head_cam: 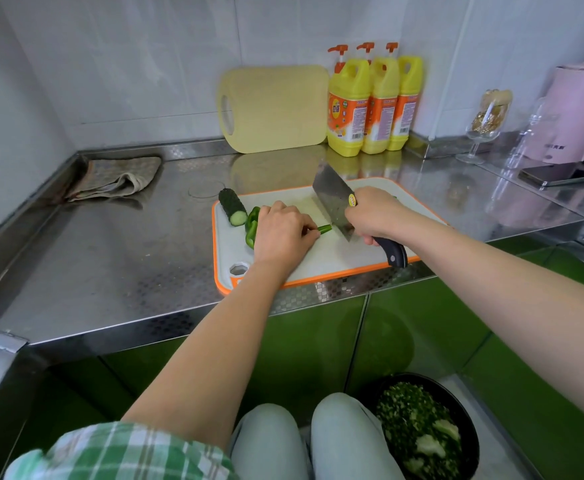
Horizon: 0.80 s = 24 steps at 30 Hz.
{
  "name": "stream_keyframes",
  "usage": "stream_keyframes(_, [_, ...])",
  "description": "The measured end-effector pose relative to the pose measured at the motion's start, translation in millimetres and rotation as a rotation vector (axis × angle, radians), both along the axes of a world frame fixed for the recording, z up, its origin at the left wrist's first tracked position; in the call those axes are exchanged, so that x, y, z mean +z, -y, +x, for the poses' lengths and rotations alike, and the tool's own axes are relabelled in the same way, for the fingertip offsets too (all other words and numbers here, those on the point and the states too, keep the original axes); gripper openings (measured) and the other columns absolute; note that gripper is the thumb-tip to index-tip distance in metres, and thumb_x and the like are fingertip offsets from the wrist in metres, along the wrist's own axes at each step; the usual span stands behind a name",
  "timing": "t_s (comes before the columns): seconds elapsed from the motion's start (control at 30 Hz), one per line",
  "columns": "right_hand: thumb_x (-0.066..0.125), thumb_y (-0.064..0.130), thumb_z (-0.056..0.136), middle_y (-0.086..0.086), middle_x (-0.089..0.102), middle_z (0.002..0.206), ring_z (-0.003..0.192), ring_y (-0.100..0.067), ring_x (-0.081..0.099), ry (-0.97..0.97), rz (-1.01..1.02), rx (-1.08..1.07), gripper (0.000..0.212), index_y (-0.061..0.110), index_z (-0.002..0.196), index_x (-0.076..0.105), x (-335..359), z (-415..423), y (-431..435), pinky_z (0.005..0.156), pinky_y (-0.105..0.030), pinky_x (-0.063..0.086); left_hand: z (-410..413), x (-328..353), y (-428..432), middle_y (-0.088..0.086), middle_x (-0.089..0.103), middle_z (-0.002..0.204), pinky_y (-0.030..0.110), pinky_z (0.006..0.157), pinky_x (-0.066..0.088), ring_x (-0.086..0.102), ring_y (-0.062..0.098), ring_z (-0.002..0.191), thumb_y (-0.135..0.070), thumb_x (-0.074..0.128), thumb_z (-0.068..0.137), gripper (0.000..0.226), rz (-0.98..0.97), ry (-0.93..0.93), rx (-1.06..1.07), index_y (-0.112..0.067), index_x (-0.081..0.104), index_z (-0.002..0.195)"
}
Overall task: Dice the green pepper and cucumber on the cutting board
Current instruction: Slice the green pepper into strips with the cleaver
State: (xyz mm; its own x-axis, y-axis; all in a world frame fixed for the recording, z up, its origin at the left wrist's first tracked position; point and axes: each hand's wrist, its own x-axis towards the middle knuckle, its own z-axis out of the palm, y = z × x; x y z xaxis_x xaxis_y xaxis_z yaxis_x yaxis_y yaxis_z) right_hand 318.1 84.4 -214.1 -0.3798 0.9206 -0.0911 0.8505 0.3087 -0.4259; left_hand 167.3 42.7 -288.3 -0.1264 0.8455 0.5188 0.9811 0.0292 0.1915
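On the cutting board (pixel 321 259) the right hand (pixel 370 213) grips the cleaver (pixel 333 202) by its handle. The left hand (pixel 280 233) pins the green pepper (pixel 251 222) under curled fingers (pixel 305 229), a strip poking out beside the blade; the cucumber (pixel 232 206) lies apart, far left.

White, orange-rimmed cutting board (pixel 318 258) lying flat at the front edge of the steel worktop (pixel 110 254), bearing at its far left corner a dark, ridged cucumber (pixel 232 206) stub, pale cut face toward the viewer, and just beside it a partly hidden green pepper (pixel 251 225) piece.
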Motion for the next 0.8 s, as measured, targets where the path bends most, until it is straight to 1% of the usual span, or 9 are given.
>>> stream_keyframes(0.07, [0.043,-0.002,0.086,-0.016,0.057,0.055,0.045,-0.024,0.049,0.071,-0.029,0.019,0.017,-0.006,0.085,0.06,3,-1,2,0.047,-0.023,0.038,0,-1,0,-0.001,0.068,0.091,0.036,0.082,0.03,0.051,0.025,0.095,-0.038,0.062,0.088,0.018,0.0,0.0,-0.001,-0.027,0.075,0.094])
stream_keyframes(0.17, [0.043,-0.002,0.084,-0.016,0.057,0.054,0.048,-0.025,0.051,0.106,-0.04,0.024,0.019,-0.006,0.081,0.062,-1,-3,6,0.048,-0.023,0.039,0,-1,0,-0.001,0.068,0.09,0.036,0.081,0.03,0.051,0.025,0.094,-0.036,0.061,0.089,0.018,-0.003,0.004,-0.002,-0.027,0.076,0.094])
stream_keyframes(0.27, [0.041,-0.002,0.084,-0.017,0.056,0.054,0.046,-0.026,0.051,0.037,0.0,0.002,0.017,-0.006,0.086,0.058,-9,-5,4,0.047,-0.023,0.039,0,-1,0,-0.001,0.068,0.09,0.036,0.082,0.03,0.051,0.025,0.094,-0.036,0.061,0.089,0.018,-0.006,0.003,-0.003,-0.028,0.076,0.094])
stream_keyframes(0.37, [0.037,0.001,0.088,-0.015,0.052,0.055,0.039,-0.023,0.047,-0.077,0.03,-0.013,0.011,0.001,0.089,0.048,-14,-3,2,0.043,-0.021,0.035,-1,-1,0,-0.001,0.068,0.091,0.036,0.082,0.031,0.051,0.025,0.095,-0.036,0.06,0.089,0.018,-0.006,0.001,-0.001,-0.027,0.076,0.095])
stream_keyframes(0.43, [0.036,0.003,0.089,-0.014,0.051,0.056,0.038,-0.022,0.046,-0.101,0.04,-0.006,0.009,0.004,0.09,0.046,-11,-1,2,0.042,-0.021,0.035,-1,-2,-1,-0.001,0.069,0.091,0.035,0.082,0.03,0.051,0.025,0.095,-0.035,0.06,0.089,0.02,-0.004,0.001,0.0,-0.027,0.075,0.097])
stream_keyframes(0.53, [0.037,0.003,0.089,-0.015,0.053,0.051,0.039,-0.023,0.047,-0.051,0.014,0.012,0.012,0.001,0.09,0.049,-1,-2,6,0.044,-0.022,0.037,0,-2,-1,-0.003,0.069,0.089,0.034,0.081,0.028,0.052,0.024,0.096,-0.033,0.058,0.087,0.021,-0.001,0.013,0.003,-0.026,0.074,0.1])
stream_keyframes(0.63, [0.04,0.001,0.088,-0.014,0.054,0.048,0.041,-0.023,0.048,0.05,-0.021,0.02,0.014,-0.003,0.086,0.053,-1,-4,9,0.045,-0.022,0.038,0,-2,-1,-0.002,0.068,0.086,0.034,0.079,0.028,0.051,0.025,0.092,-0.032,0.058,0.086,0.019,0.0,-0.003,0.01,-0.025,0.075,0.091])
stream_keyframes(0.7, [0.039,0.0,0.088,-0.016,0.054,0.049,0.041,-0.024,0.048,0.061,-0.019,0.013,0.015,-0.004,0.087,0.053,-4,-7,9,0.045,-0.022,0.038,0,-2,-1,-0.002,0.068,0.086,0.034,0.079,0.028,0.051,0.025,0.092,-0.032,0.058,0.087,0.018,0.002,-0.001,0.011,-0.025,0.075,0.089])
stream_keyframes(0.8, [0.038,0.0,0.088,-0.016,0.054,0.051,0.041,-0.023,0.048,0.019,0.003,-0.001,0.013,-0.004,0.087,0.051,-9,-8,5,0.044,-0.023,0.036,0,-3,-1,-0.002,0.069,0.086,0.035,0.08,0.03,0.052,0.025,0.092,-0.032,0.059,0.087,0.018,0.003,0.0,0.01,-0.026,0.076,0.089])
